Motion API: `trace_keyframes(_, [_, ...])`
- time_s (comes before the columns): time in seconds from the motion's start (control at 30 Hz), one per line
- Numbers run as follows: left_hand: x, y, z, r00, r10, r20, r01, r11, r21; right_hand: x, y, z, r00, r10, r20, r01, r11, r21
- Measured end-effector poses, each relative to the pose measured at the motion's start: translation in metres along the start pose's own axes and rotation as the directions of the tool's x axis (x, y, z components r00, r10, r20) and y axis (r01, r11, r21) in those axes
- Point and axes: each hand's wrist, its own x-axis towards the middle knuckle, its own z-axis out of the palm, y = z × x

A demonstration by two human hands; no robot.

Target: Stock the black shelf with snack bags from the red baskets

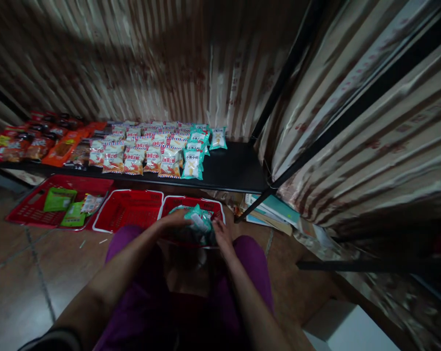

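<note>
My left hand (pixel 178 219) reaches over the near red basket (pixel 220 210) between my knees, its fingers closed on a teal snack bag (pixel 199 220). At that bag's right edge is my right hand (pixel 223 234), its fingers bent against the bag. More teal bags lie under it in the basket, partly hidden by my hands. On the black shelf (pixel 235 168) just ahead, matching teal bags (pixel 193 163) stand in a short column, with one teal and white bag (pixel 218 138) to their right at the back.
Left of the teal bags, the shelf carries rows of white and orange snack bags (pixel 133 160) and red-orange packets (pixel 39 146). A middle red basket (pixel 132 204) and a left basket with green packets (pixel 59 199) stand below. Black posts, papers (pixel 273 212) and a white box (pixel 352 331) are at right.
</note>
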Motion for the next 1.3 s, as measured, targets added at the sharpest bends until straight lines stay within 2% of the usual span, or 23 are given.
trace_keyframes(0.07, [-0.015,0.023,-0.012,0.999,0.005,0.044,0.002,0.989,-0.150,-0.012,-0.025,-0.004,0.997,0.067,0.031,-0.071,0.984,0.165])
trace_keyframes(0.17, [-0.038,0.053,-0.022,0.994,-0.046,0.099,0.076,0.943,-0.325,-0.034,-0.063,-0.011,0.981,0.167,0.101,-0.192,0.920,0.341])
trace_keyframes(0.23, [-0.052,0.068,-0.023,0.997,-0.055,0.052,0.071,0.916,-0.396,-0.051,-0.086,-0.015,0.974,0.190,0.121,-0.223,0.887,0.403])
trace_keyframes(0.43, [-0.087,0.094,-0.007,0.990,-0.054,-0.134,-0.031,0.826,-0.563,-0.095,-0.127,-0.023,0.990,0.137,0.021,-0.124,0.810,0.573])
trace_keyframes(0.57, [-0.106,0.098,0.005,0.978,-0.109,-0.180,-0.036,0.758,-0.652,-0.113,-0.139,-0.025,0.993,0.120,-0.011,-0.090,0.798,0.596])
trace_keyframes(0.67, [-0.115,0.098,0.008,0.974,-0.101,-0.203,-0.069,0.720,-0.690,-0.119,-0.146,-0.026,0.992,0.126,-0.017,-0.090,0.796,0.599])
trace_keyframes(1.0, [-0.129,0.124,0.010,0.957,-0.129,-0.261,-0.138,0.588,-0.797,-0.127,-0.159,-0.034,0.998,0.061,-0.036,-0.026,0.785,0.619])
trace_keyframes(1.2, [-0.136,0.123,0.019,0.959,-0.155,-0.239,-0.124,0.527,-0.840,-0.131,-0.161,-0.036,0.991,0.099,-0.088,-0.011,0.728,0.685])
trace_keyframes(1.3, [-0.140,0.124,0.024,0.950,-0.182,-0.253,-0.138,0.482,-0.865,-0.131,-0.162,-0.036,0.994,0.054,-0.096,0.025,0.737,0.675])
